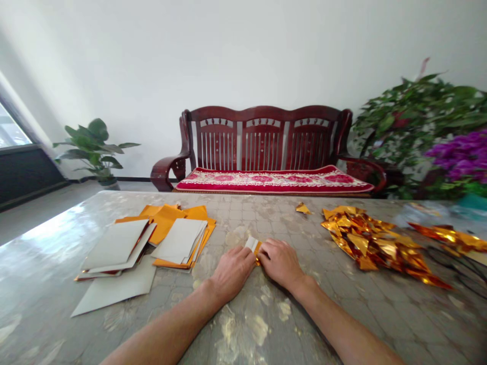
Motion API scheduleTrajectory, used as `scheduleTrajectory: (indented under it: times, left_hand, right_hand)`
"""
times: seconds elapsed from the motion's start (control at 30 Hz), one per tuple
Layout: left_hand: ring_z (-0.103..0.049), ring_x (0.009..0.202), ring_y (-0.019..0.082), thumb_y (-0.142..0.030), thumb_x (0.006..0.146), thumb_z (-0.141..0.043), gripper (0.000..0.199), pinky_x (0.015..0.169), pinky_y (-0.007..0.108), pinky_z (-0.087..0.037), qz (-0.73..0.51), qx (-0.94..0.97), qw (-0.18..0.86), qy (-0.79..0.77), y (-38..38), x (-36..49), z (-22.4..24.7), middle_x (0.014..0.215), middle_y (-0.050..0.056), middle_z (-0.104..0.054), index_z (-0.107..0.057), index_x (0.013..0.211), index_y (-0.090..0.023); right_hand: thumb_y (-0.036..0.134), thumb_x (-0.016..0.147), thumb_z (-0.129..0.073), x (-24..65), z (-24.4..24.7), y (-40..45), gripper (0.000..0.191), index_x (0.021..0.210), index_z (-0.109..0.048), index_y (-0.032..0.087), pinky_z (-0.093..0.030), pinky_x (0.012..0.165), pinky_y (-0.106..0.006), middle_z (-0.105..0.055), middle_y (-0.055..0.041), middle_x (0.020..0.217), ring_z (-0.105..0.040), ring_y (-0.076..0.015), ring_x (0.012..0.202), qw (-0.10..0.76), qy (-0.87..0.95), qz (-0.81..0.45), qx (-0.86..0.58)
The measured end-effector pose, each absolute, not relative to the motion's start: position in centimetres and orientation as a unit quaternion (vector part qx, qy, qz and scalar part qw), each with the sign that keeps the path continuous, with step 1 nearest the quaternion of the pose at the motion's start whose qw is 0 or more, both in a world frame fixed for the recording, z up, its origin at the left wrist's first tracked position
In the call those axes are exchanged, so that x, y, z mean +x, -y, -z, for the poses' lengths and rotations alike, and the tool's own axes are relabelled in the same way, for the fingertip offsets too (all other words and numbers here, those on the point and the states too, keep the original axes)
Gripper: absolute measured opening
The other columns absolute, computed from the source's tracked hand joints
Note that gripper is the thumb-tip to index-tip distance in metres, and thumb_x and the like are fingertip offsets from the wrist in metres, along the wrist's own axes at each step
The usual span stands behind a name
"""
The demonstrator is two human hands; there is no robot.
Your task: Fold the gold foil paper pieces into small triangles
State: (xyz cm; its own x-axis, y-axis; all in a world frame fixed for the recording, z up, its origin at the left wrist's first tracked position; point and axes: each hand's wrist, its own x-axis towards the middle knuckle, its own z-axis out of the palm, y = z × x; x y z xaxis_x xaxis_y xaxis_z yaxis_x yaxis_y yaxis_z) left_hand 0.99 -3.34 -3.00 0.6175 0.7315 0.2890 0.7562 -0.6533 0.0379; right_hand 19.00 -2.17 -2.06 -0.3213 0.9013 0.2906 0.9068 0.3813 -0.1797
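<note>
My left hand (232, 271) and my right hand (279, 262) meet near the middle of the marble-patterned table (236, 215), pressing a small folded paper (251, 244) between them. That paper has a white back and a gold foil face, and my fingers hide most of it. To the left lie stacks of orange-gold and grey-white paper sheets (167, 238). A heap of folded gold foil triangles (375, 241) sits to the right of my right hand. One small gold triangle (303, 208) lies alone near the far edge.
A longer strip of gold foil (449, 238) and a dark cable (456, 263) lie at the right end of the table. Beyond the far edge stand a dark wooden bench (262, 139) with a red cushion, and potted plants on both sides.
</note>
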Motion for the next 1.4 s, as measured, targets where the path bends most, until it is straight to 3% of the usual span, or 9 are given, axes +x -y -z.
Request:
scheduleTrajectory:
  times: [0.1, 0.23, 0.4, 0.63, 0.73, 0.9, 1.17, 1.4]
  left_hand:
    - [-0.056, 0.087, 0.018, -0.026, 0.101, -0.042, 0.021, 0.074, 0.028, -0.044, 0.145, -0.891, 0.028, 0.429, 3.1, 0.9, 3.2, 0.09, 0.001, -0.062, -0.059, 0.09, -0.021]
    - [-0.056, 0.089, 0.017, -0.028, 0.101, -0.042, 0.021, 0.073, 0.026, -0.044, 0.15, -0.889, 0.0, 0.433, 3.5, 1.0, 3.2, 0.092, 0.001, -0.061, -0.059, 0.091, -0.022]
    - [-0.057, 0.091, 0.017, -0.029, 0.101, -0.041, 0.02, 0.073, 0.026, -0.045, 0.143, -0.885, -0.013, 0.444, 4.4, 1.5, 3.1, 0.095, 0.001, -0.06, -0.059, 0.095, -0.022]
    - [-0.056, 0.096, 0.019, -0.03, 0.098, -0.049, 0.013, 0.085, 0.032, -0.046, 0.154, -0.883, 0.009, 0.443, 4.3, 1.8, 2.9, 0.101, 0.001, -0.061, -0.058, 0.096, -0.022]
    - [-0.056, 0.094, 0.02, -0.029, 0.098, -0.049, 0.012, 0.083, 0.032, -0.047, 0.143, -0.884, 0.021, 0.444, 4.4, 2.0, 2.9, 0.1, 0.001, -0.062, -0.058, 0.099, -0.022]
    - [-0.057, 0.093, 0.021, -0.03, 0.097, -0.052, 0.01, 0.08, 0.034, -0.046, 0.126, -0.88, 0.037, 0.456, 5.0, 2.2, 2.6, 0.098, 0.002, -0.062, -0.057, 0.099, -0.022]
    - [-0.057, 0.095, 0.023, -0.037, 0.092, -0.06, 0.018, 0.081, 0.037, -0.045, 0.135, -0.865, 0.041, 0.482, 5.4, 2.2, 2.3, 0.1, 0.003, -0.063, -0.056, 0.099, -0.021]
    - [-0.057, 0.098, 0.024, -0.036, 0.089, -0.063, 0.02, 0.083, 0.038, -0.045, 0.135, -0.865, 0.037, 0.481, 5.4, 2.2, 2.2, 0.103, 0.003, -0.064, -0.055, 0.1, -0.021]
  right_hand:
    - [0.024, 0.089, -0.057, 19.4, 2.2, 1.8, 0.017, 0.074, -0.064, 0.022, -0.033, 0.07, -0.027, -0.065, -0.0004, 0.081, -0.058, -0.0154, 0.08, 0.192, 0.793, -0.005, -0.578]
    - [0.026, 0.087, -0.06, 20.2, 2.3, 1.3, 0.008, 0.082, -0.065, 0.022, -0.035, 0.075, -0.027, -0.066, -0.0026, 0.091, -0.056, -0.0184, 0.09, 0.23, 0.745, 0.023, -0.625]
    - [0.034, 0.085, -0.063, 20.0, 2.4, 1.4, 0.012, 0.08, -0.064, 0.023, -0.034, 0.075, -0.029, -0.064, -0.0029, 0.088, -0.055, -0.0204, 0.089, 0.211, 0.744, 0.021, -0.634]
    - [0.031, 0.084, -0.06, 19.2, 2.2, 1.4, 0.011, 0.078, -0.06, 0.022, -0.032, 0.069, -0.027, -0.067, -0.0017, 0.085, -0.056, -0.0181, 0.083, 0.223, 0.731, -0.02, -0.645]
    - [0.03, 0.083, -0.06, 19.3, 2.1, 1.3, 0.01, 0.089, -0.062, 0.023, -0.031, 0.064, -0.026, -0.069, -0.0002, 0.085, -0.06, -0.0172, 0.082, 0.223, 0.707, -0.078, -0.667]
    - [0.034, 0.081, -0.06, 19.5, 1.4, 1.1, 0.032, 0.112, -0.063, 0.024, -0.033, 0.061, -0.025, -0.072, 0.002, 0.082, -0.063, -0.0161, 0.077, 0.214, 0.684, -0.169, -0.677]
    - [0.036, 0.079, -0.062, 19.4, 1.1, 1.3, 0.016, 0.088, -0.074, 0.03, -0.035, 0.061, -0.025, -0.075, 0.0014, 0.087, -0.066, -0.0173, 0.08, 0.192, 0.681, -0.184, -0.682]
    - [0.024, 0.077, -0.062, 19.0, 1.9, 1.7, 0.013, 0.082, -0.073, 0.028, -0.038, 0.068, -0.025, -0.074, 0.0023, 0.087, -0.062, -0.017, 0.085, 0.23, 0.714, -0.102, -0.653]
